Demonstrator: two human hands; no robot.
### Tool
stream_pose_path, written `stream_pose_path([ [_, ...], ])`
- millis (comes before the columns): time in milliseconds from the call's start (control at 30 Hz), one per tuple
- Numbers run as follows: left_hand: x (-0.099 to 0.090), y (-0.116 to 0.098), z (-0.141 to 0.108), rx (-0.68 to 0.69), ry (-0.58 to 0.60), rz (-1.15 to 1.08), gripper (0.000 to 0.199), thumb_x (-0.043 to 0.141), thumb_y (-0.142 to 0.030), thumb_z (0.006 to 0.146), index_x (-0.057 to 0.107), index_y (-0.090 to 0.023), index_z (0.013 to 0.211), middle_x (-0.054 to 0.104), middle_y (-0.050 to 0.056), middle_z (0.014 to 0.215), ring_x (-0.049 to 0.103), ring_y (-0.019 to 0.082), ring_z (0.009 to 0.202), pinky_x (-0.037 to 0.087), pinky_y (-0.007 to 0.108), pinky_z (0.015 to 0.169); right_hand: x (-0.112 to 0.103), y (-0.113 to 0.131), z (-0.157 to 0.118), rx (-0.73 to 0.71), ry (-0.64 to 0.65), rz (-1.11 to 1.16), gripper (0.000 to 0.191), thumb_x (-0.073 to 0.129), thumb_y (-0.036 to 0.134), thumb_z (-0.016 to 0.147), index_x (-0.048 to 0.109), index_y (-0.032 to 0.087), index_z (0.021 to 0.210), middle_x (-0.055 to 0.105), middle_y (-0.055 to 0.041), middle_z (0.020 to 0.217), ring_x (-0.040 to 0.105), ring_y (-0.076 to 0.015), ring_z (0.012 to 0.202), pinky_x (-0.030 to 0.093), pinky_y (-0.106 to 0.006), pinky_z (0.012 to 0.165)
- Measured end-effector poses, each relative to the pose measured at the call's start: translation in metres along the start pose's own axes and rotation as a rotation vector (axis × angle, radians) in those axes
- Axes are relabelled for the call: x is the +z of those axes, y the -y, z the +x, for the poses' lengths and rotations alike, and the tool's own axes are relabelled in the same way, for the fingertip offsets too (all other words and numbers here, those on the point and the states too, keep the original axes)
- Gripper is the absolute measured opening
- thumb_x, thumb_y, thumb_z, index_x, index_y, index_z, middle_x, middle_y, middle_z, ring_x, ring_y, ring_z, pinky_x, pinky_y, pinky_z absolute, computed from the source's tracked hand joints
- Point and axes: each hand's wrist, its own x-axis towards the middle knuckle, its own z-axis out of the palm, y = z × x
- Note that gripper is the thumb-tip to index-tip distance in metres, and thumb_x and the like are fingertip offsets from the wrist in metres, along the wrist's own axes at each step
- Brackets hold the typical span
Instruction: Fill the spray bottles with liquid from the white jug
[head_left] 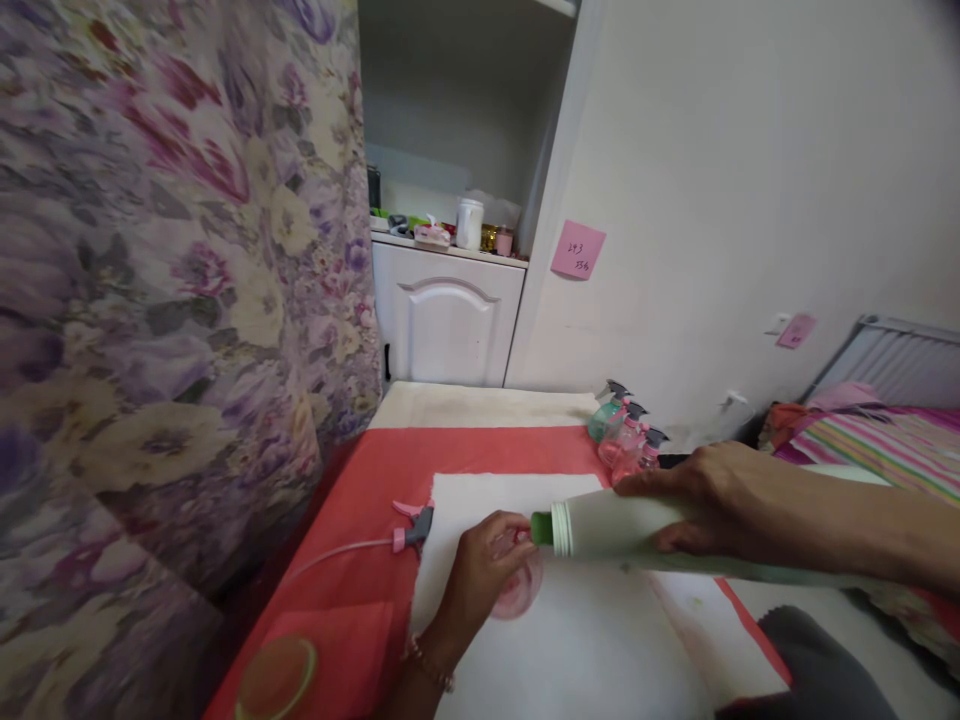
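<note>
My left hand (478,562) is closed around the upper part of a clear pink bottle (523,594) standing on a white sheet (585,640). In my right hand (709,500) lies a large pale green bottle (604,524), tilted nearly level. Its uncapped green mouth points left and is right beside the fingers of my left hand, at the top of the pink bottle. I cannot make out any liquid between the two. A pink and grey spray trigger (412,530) with a thin tube lies left of the sheet on the red cloth (337,570).
Several spray bottles (624,437) with dark triggers line the table's back right edge. A round thing with a yellow-green rim (277,680) sits at the front left. A floral curtain (187,300) hangs on the left, and a white cabinet (450,310) stands behind the table.
</note>
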Motion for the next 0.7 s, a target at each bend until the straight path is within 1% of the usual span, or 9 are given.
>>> stream_pose_path([
  [233,0.0003,0.0011,0.0001,0.007,0.001,-0.013,0.014,0.064,-0.018,0.073,0.069,-0.018,0.086,0.07,0.004,0.09,0.064,0.019,0.09,0.048,0.027,0.082,-0.0005,0.0008,0.0001,-0.005,0.016,0.002,0.047,0.061,0.042,0.087,0.055,0.029,0.131,0.074,-0.0041,0.078,0.067,-0.017,0.061,0.041,-0.025,0.055],
  [400,0.0005,0.002,0.0004,0.007,-0.005,-0.024,0.014,0.064,-0.017,0.072,0.069,-0.018,0.085,0.07,0.003,0.088,0.064,0.019,0.087,0.048,0.027,0.08,0.0012,0.0005,-0.0008,-0.007,0.014,-0.005,0.046,0.06,0.042,0.087,0.055,0.03,0.132,0.073,-0.0025,0.074,0.064,-0.0149,0.055,0.039,-0.024,0.053],
  [567,0.0004,0.0027,0.0004,0.016,0.004,-0.018,0.014,0.064,-0.018,0.072,0.069,-0.018,0.086,0.07,0.003,0.088,0.064,0.019,0.086,0.047,0.027,0.079,0.0032,-0.0014,-0.0006,-0.01,0.014,-0.02,0.048,0.062,0.042,0.087,0.053,0.031,0.132,0.072,-0.0012,0.073,0.063,-0.0143,0.055,0.036,-0.023,0.051],
  [700,0.0005,0.0057,0.0009,0.023,0.007,-0.003,0.015,0.065,-0.018,0.073,0.068,-0.018,0.087,0.069,0.004,0.089,0.064,0.019,0.087,0.047,0.027,0.08,0.0028,-0.0015,-0.0006,-0.016,0.002,-0.057,0.047,0.061,0.043,0.087,0.053,0.032,0.132,0.071,-0.0006,0.071,0.063,-0.0151,0.056,0.036,-0.024,0.052],
])
